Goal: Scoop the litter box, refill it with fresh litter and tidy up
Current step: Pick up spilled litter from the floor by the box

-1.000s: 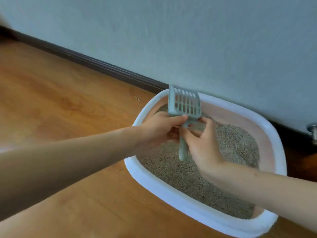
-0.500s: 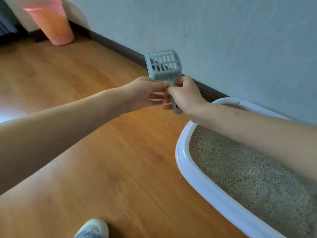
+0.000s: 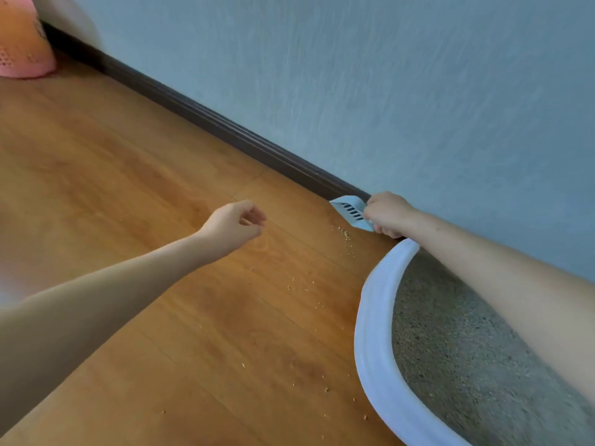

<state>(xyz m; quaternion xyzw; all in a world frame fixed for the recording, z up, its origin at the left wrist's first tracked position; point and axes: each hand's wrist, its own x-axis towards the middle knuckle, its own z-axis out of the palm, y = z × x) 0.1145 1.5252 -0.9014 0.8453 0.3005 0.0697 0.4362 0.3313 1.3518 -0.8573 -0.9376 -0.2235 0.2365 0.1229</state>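
Two bare forearms, no sleeves, watch or rings visible; left hand [image 3: 236, 225] and right hand [image 3: 388, 214] ungloved.

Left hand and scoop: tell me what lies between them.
In the head view, only wood floor lies between the left hand and the scoop, with a few spilled litter crumbs near the scoop.

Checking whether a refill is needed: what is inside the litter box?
The litter box holds grey-brown granular litter across the visible floor. The right forearm covers its far side, and the frame cuts off the rest.
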